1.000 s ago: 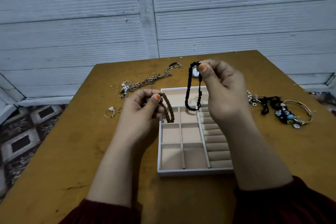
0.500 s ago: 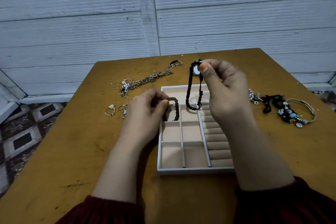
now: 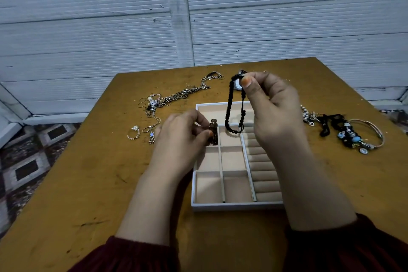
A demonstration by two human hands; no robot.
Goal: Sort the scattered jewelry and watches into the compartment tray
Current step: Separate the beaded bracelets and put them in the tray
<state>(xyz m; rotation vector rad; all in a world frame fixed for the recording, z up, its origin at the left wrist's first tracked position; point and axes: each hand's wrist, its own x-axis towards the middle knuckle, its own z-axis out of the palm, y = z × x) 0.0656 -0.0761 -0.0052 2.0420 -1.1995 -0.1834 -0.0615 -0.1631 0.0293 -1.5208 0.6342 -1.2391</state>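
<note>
– Fingers (image 3: 199,139) of the left hand (image 3: 183,139): pinched tight on a brown bracelet (image 3: 213,133), folded into a short strip at the thumb tip.
– Lying which way?
– Long axis running straight away from the body, or stood on end; cannot tell which from above. Sits just right of the knuckles, over the far left square of the tray (image 3: 231,206), close to the middle divider. Touching the lining or not, cannot tell.
– And the right hand (image 3: 273,110)?
– Thumb and forefinger closed on a black watch (image 3: 229,115) beside its face, held higher and farther back. Beaded strap hanging below the grip as a long loop, bottom of it over the tray's far end.
– Nearer a slot, then?
– Left, probably. Only lowering and letting go needed, strip lined up with the square's depth. Loop too long for a square, at a guess; likely better laid sideways in the wide back compartment.
– Rest of it?
– Chains (image 3: 176,97) and a ring (image 3: 133,133) on the worktop (image 3: 88,183) to the left, bracelets (image 3: 351,137) to the right, well apart from both hands.
</note>
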